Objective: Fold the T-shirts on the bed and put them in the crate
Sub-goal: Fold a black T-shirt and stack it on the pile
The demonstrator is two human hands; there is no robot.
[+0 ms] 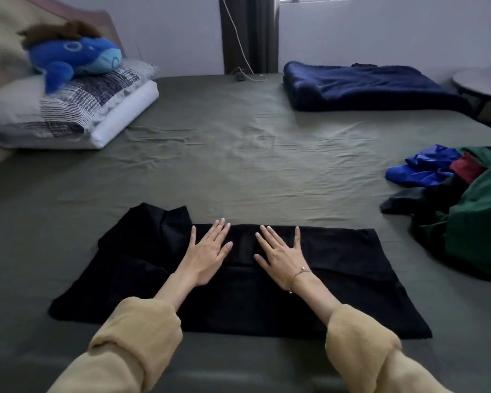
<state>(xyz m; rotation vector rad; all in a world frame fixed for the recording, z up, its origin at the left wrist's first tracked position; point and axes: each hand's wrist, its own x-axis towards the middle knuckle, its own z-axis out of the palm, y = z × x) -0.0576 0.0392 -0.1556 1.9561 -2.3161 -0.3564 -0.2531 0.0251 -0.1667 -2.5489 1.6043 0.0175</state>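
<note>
So the person is working on a black T-shirt [159, 273] that's lying spread across the near part of the bed [238, 154], right in front of them. Both hands are lying flat on it with fingers straight and spread, not gripping anything: the left hand [210, 251] and the right hand [281, 253] are sitting side by side near the middle of the shirt's far edge, a little gap between them. Looks to me like they're smoothing or pressing down a fold.

The shirt is looking partway done. The right side is lying in a tidy rectangle, but the left end is bunching up with a flap sticking out toward the far-left corner. So I'm guessing the next move is tucking that left bit in, then folding the whole thing over into a smaller packet. That's going to need actual pinching at the corners instead of flat palms.

Over on the right edge of the bed there's a pile of unfolded clothes [471, 211] waiting, green, blue, red and dark pieces all jumbled, well apart from the black one. So lots still to do.

No crate anywhere in view, so I can't tell where the folded ones are going.
</note>
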